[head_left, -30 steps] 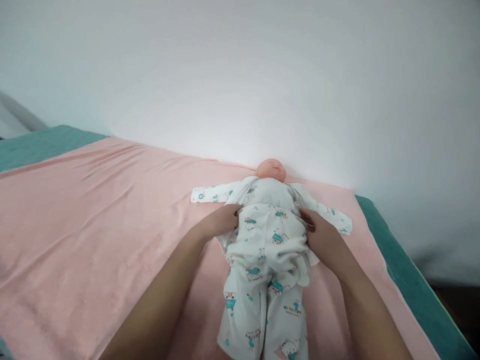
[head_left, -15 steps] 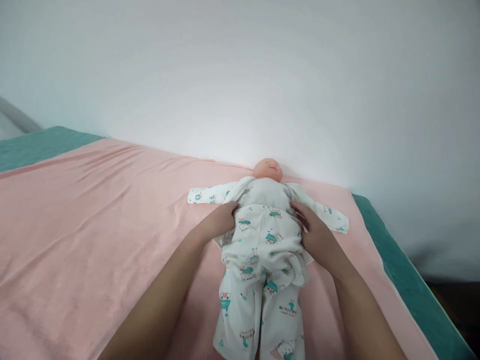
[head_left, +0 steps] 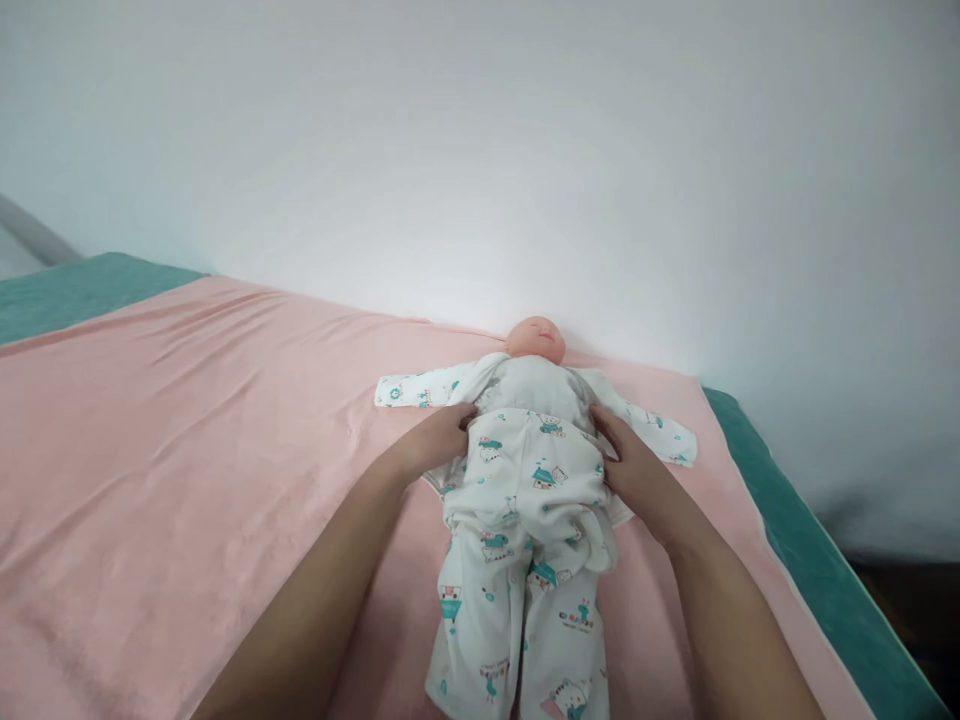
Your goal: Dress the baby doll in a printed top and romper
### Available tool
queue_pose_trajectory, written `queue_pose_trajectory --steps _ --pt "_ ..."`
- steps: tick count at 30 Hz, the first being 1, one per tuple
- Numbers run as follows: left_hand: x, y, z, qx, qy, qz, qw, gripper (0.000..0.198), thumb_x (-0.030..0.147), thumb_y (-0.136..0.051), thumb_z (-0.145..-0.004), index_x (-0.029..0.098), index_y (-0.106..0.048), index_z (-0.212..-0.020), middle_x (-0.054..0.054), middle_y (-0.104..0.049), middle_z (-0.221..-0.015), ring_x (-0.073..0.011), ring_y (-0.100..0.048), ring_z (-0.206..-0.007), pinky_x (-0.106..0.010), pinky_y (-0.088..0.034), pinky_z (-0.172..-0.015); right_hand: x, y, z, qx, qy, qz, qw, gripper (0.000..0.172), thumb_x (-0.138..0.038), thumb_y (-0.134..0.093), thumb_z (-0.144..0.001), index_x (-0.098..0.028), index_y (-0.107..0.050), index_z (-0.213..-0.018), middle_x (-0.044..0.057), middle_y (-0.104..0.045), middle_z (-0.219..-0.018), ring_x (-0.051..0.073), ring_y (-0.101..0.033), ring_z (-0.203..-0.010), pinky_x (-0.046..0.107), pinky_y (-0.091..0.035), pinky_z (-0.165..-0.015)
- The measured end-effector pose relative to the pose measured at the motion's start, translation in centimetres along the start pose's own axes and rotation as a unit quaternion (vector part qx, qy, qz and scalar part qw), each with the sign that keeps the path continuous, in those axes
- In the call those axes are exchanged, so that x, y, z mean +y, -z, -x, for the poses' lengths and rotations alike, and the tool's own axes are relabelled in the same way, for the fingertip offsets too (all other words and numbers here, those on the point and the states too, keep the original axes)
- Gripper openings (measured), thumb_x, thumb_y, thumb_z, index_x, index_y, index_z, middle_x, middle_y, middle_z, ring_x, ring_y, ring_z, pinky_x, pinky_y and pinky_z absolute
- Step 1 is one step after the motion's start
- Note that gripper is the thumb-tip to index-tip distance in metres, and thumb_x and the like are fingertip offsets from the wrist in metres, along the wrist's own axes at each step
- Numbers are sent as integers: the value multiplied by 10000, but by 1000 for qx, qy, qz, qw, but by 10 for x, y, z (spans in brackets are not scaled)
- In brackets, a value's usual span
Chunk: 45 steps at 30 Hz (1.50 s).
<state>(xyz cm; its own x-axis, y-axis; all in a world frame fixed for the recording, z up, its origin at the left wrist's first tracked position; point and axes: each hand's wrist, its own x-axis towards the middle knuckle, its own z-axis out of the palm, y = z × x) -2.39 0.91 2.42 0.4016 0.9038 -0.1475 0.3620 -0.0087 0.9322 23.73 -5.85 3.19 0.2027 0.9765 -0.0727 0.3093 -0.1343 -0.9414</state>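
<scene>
A baby doll [head_left: 535,340] lies on its back, head toward the wall, on a pink sheet. It wears a white top [head_left: 531,385] with printed sleeves spread to both sides. White printed pants [head_left: 525,480] cover its waist and legs, bunched around the hips. My left hand [head_left: 442,437] is closed on the pants' waistband at the left side of the doll's waist. At the right side my right hand [head_left: 626,460] grips the waistband edge, its fingers partly hidden by the cloth.
The pink sheet [head_left: 187,480] has creases and lies over a green surface [head_left: 810,560] that shows at the right and far left. A pale wall [head_left: 480,150] rises directly behind the doll's head.
My right hand has shifted slightly to the right at the waistband, its fingers drawn closer together. My left hand has hardly moved.
</scene>
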Motion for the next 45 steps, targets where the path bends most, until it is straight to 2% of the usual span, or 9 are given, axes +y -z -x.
queue_pose_trajectory --steps 5,9,12,21,29,33,36,39,45 --pt "3 1 3 2 2 11 1000 140 207 -608 -567 215 -618 -706 -23 -655 -699 -249 -584 -764 -284 -436 -643 -3 28 1 -1 7 -25 1000 507 -325 -704 -698 -288 -619 -1197 48 -579 -1332 269 -515 -1241 403 -467 -971" --pt "4 1 3 5 0 10 1000 115 211 -604 -567 214 -606 -682 -17 -645 -681 -244 -583 -751 -278 -426 -628 20 47 -12 168 -8 185 968 365 -495 -640 -723 -207 -671 -945 95 -689 -991 252 -616 -922 351 -460 -755" --pt "5 0 4 -4 4 14 1000 98 219 -605 -573 212 -589 -670 -12 -636 -673 -241 -579 -755 -273 -421 -620 32 45 -18 143 -31 309 940 367 -579 -561 -751 -218 -591 -695 36 -622 -683 194 -541 -660 302 -369 -589" --pt "8 -2 7 -26 12 55 998 103 241 -613 -585 204 -559 -665 15 -595 -629 -204 -556 -685 -261 -415 -585 47 77 -16 265 -25 84 960 371 -583 -496 -771 -219 -525 -705 -11 -507 -571 150 -451 -528 274 -341 -475" --pt "11 -3 11 -31 19 49 998 174 298 -614 -603 191 -592 -739 -2 -629 -693 -215 -578 -723 -276 -452 -619 49 106 -18 127 -153 307 931 247 -421 -565 -707 -191 -630 -644 113 -659 -724 250 -599 -645 339 -405 -564" --pt "13 -3 11 -31 31 19 999 252 346 -592 -623 187 -614 -817 -6 -647 -741 -226 -593 -759 -296 -473 -648 27 96 -10 131 -144 449 872 238 -371 -508 -760 -198 -653 -835 144 -669 -953 283 -621 -792 378 -435 -634" --pt "13 -4 11 -37 27 17 999 259 349 -581 -632 192 -614 -834 -1 -649 -742 -226 -598 -766 -303 -478 -655 5 72 -1 143 -4 373 917 241 -362 -526 -799 -194 -640 -928 122 -651 -1043 243 -620 -863 355 -456 -708" --pt "12 -3 9 -32 29 -1 999 241 335 -576 -638 194 -609 -830 -2 -654 -741 -226 -604 -771 -295 -476 -645 -14 37 7 52 131 202 969 199 -391 -546 -840 -230 -649 -896 44 -665 -956 188 -615 -858 310 -469 -748" --pt "16 3 11 24 13 -98 995 253 227 -588 -630 194 -609 -880 -18 -674 -867 -204 -616 -801 -276 -469 -670 -21 -1 12 -13 217 121 969 168 -379 -581 -857 -241 -655 -915 26 -614 -994 161 -565 -894 293 -452 -786"
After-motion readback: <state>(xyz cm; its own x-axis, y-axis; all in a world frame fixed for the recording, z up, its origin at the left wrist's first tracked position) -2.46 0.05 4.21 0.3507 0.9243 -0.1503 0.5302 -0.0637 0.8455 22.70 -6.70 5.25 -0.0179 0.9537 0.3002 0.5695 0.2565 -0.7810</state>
